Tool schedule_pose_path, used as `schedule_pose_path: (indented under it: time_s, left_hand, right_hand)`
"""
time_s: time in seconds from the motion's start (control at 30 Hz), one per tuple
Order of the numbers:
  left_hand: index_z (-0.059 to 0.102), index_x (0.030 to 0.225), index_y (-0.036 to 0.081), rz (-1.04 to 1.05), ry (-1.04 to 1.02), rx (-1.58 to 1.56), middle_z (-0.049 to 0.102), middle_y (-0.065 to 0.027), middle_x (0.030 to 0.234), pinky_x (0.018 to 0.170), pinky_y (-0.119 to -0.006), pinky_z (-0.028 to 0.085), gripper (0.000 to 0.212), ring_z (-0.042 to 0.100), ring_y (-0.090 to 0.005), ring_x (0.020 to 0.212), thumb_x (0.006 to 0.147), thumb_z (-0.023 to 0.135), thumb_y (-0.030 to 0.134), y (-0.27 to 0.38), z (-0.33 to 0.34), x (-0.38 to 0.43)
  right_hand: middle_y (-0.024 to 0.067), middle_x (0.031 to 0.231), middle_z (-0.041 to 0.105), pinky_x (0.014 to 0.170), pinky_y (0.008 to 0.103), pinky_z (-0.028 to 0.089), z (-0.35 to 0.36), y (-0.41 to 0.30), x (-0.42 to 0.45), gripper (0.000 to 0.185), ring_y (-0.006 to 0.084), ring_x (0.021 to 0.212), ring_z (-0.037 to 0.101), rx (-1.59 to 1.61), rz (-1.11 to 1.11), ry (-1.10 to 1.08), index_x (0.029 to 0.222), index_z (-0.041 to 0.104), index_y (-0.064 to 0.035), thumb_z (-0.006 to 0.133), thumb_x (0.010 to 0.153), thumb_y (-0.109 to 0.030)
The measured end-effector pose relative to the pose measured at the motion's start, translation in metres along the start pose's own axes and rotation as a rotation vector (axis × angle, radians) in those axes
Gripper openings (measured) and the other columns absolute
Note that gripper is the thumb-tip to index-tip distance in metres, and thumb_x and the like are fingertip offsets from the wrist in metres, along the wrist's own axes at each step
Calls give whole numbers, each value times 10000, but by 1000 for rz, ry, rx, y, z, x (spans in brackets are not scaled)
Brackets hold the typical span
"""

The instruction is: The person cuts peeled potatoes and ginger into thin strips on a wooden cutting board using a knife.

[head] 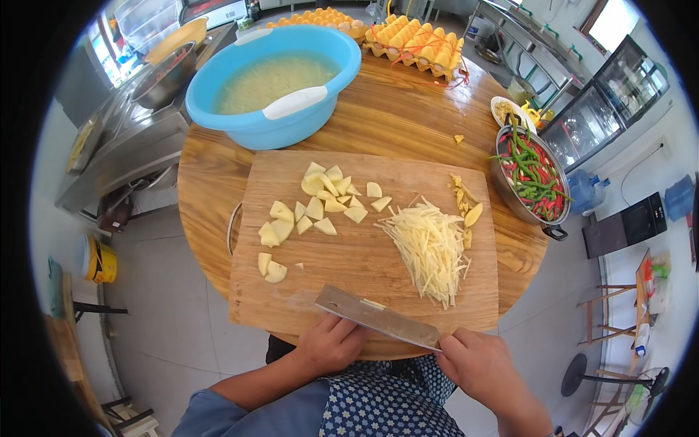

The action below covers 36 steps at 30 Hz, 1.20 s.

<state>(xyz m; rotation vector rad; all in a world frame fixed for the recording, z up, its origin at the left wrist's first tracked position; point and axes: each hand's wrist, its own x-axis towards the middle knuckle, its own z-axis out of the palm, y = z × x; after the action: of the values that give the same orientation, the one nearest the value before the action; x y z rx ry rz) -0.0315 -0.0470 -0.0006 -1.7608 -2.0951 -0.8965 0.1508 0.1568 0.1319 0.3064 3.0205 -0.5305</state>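
My right hand (471, 363) is closed around the handle end of a cleaver (377, 318), whose broad blade lies tilted across the near edge of the wooden cutting board (306, 311). Against the blade's near edge is my left hand (333, 344), with its fingertips partly hidden, so its hold is unclear. A few pale shreds stick to the blade. To the right on the board is a pile of julienned potato (428, 248). Potato chunks (315, 207) are scattered at the upper left. Yellow pieces, perhaps ginger (473, 214), lie along the right side.
A blue plastic basin (246, 131) with cloudy liquid stands behind the board on the round wooden table (207, 218). At the right edge sits a metal pot (510, 196) of red and green chillies beside a white plate (496, 106). Egg trays (418, 41) stand at the back.
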Motion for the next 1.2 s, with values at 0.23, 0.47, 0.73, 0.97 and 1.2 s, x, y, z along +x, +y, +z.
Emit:
schedule_pose_path:
  time_s: [0.23, 0.47, 0.73, 0.97, 1.2]
  left_hand:
    - [804, 1056, 87, 84, 159, -163, 710, -67, 1121, 827, -358, 582, 258, 686, -249, 985, 799, 825, 100, -2, -13, 0]
    - [755, 1201, 62, 183, -63, -314, 698, -91, 1158, 930, -409, 533, 302, 667, -278, 1045, 928, 788, 189, -5, -46, 87]
    - [753, 1137, 35, 118, -77, -263, 731, -136, 1206, 992, -423, 522, 221, 690, -317, 1093, 993, 723, 199, -34, -1, 129]
    - [780, 1111, 37, -160, 306, -317, 747, -130, 1119, 840, -401, 578, 195, 714, -318, 994, 916, 769, 43, -20, -41, 49]
    - [775, 1116, 5, 62, 154, -192, 738, -125, 1133, 840, -401, 583, 285, 715, -303, 1007, 833, 757, 34, 0, -15, 9]
  right_hand:
    - [34, 815, 580, 582, 378, 496, 8, 14, 1, 276, 222, 709, 643, -188, -115, 231, 1121, 670, -97, 737, 857, -140]
    - [32, 830, 574, 609, 371, 460, 14, 22, -15, 374, 215, 747, 604, -430, -67, 342, 1212, 678, -81, 682, 838, -92]
    - [23, 837, 584, 592, 366, 462, 24, 9, -43, 337, 209, 766, 630, -439, -21, 321, 1190, 684, -95, 684, 853, -113]
    - [76, 782, 629, 571, 400, 506, 35, 16, -57, 234, 272, 633, 642, -131, 176, 403, 1114, 707, -91, 800, 907, -145]
    - [121, 804, 677, 595, 439, 530, 14, -4, -29, 120, 349, 687, 681, 381, 256, 316, 1039, 692, -72, 751, 969, -149]
